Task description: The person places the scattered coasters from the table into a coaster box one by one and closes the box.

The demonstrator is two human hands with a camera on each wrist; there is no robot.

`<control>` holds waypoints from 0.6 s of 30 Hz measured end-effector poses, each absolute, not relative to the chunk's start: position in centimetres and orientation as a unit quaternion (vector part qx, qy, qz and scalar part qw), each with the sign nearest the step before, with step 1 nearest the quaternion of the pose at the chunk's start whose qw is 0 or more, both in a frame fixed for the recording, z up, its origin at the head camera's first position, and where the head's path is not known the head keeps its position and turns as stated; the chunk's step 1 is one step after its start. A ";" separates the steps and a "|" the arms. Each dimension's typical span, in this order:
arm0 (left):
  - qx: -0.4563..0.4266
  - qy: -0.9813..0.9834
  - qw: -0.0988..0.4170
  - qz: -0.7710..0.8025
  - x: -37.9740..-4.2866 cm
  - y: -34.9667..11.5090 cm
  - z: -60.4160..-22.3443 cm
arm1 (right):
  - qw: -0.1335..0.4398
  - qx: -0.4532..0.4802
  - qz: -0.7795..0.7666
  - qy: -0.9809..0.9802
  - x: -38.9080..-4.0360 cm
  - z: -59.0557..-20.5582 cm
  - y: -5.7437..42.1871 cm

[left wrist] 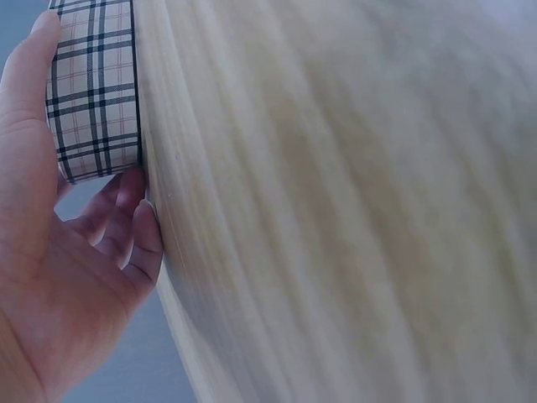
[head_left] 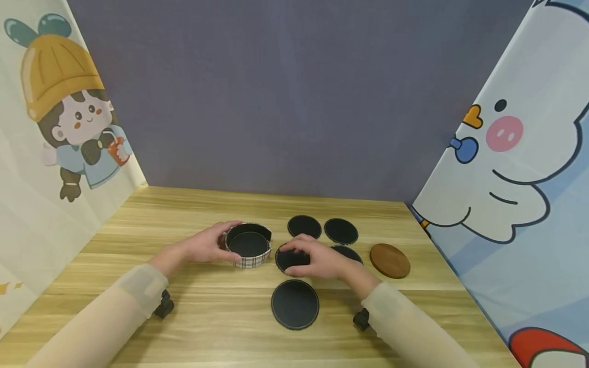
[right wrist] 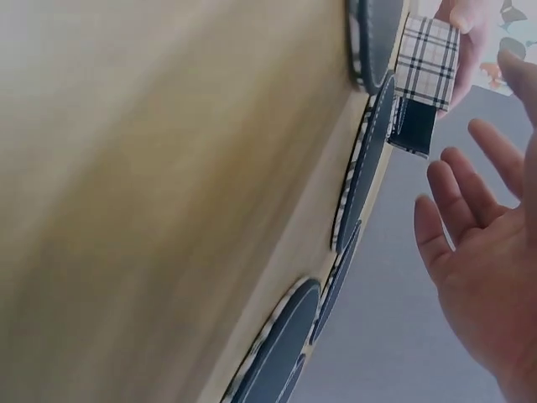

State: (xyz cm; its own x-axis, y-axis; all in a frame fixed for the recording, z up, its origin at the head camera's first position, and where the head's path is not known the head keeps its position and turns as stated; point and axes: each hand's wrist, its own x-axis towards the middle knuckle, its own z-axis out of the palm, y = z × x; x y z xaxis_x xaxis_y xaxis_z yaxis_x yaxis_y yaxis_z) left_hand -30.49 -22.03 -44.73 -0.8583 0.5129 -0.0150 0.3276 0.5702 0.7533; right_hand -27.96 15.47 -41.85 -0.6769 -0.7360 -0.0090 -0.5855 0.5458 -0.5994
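Observation:
A round coaster holder (head_left: pixel 252 262), plaid outside and black inside with a gap in its wall, stands on the table left of centre. My left hand (head_left: pixel 208 245) grips it from the left, thumb at the near side and fingers round the far side. The plaid wall (left wrist: pixel 94 92) is between thumb and fingers in the left wrist view. My right hand (head_left: pixel 318 259) hovers with loosely bent fingers over a round black coaster (head_left: pixel 295 259). Nothing shows between its fingers in the right wrist view. Another black coaster (head_left: pixel 347 252) is partly hidden behind that hand.
Nearer me lies one black coaster (head_left: pixel 295 305). Two more, a far coaster (head_left: pixel 304 226) and its neighbour (head_left: pixel 341 231), lie behind my right hand. A round brown wooden disc (head_left: pixel 389 260) is at the right. A grey panel (head_left: pixel 276 102) rises behind the wooden table (head_left: pixel 221 322).

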 end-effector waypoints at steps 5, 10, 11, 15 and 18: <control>0.244 0.879 0.115 0.393 -30.6 -22.0 -44.7 | 0.135 -0.389 -0.286 0.865 -26.3 -41.9 17.1; 0.249 0.880 0.112 0.388 -30.6 -22.0 -44.7 | 0.150 -0.408 -0.290 0.853 -24.9 -42.1 18.7; 0.249 0.880 0.111 0.388 -30.6 -22.0 -44.7 | 0.155 -0.410 -0.290 0.850 -24.6 -42.1 19.0; 0.251 0.881 0.109 0.387 -30.5 -21.9 -44.6 | 0.179 -0.418 -0.296 0.840 -24.0 -42.6 20.3; 0.257 0.880 0.106 0.385 -30.5 -22.0 -44.7 | 0.194 -0.420 -0.299 0.835 -23.7 -43.0 21.0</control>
State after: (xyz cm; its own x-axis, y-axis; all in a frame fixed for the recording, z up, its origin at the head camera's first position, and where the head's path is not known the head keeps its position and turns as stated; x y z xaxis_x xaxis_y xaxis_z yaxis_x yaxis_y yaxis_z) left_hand -30.47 -21.99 -44.65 -0.8454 0.5341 0.0102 0.3702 0.5721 0.7319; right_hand -23.75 21.02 -43.04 -0.5721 -0.8168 -0.0739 -0.5845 0.4693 -0.6619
